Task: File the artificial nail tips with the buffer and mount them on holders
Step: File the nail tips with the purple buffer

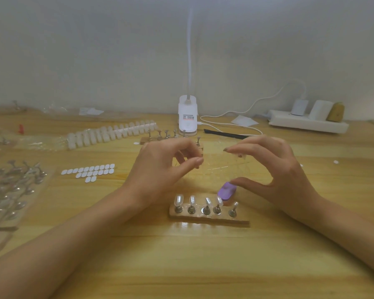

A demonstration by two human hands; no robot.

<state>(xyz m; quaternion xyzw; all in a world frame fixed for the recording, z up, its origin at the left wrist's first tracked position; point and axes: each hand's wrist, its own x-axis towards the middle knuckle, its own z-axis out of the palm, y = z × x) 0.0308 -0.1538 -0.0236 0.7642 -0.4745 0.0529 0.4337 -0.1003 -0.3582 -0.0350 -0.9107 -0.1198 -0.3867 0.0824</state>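
Observation:
My left hand (166, 167) hovers over the table with curled fingers, thumb and fingers pinching the left edge of a faint clear plastic case (220, 169). My right hand (270, 169) spans the case's right side, fingertips on top and thumb below. A small clear nail tip (239, 156) shows under those fingertips. The purple buffer (226, 190) lies on the table beneath my right thumb. In front of it, a wooden base (209, 220) carries several metal holders with clear nail tips (178, 200) mounted on them.
A second base with bare holders (166, 137) stands behind my hands. A strip of nail tips (112, 132), white adhesive pads (89, 171) and bagged holders (11, 186) lie to the left. A lamp base (187, 117), black tool (225, 134) and power strip (307, 124) sit at the back.

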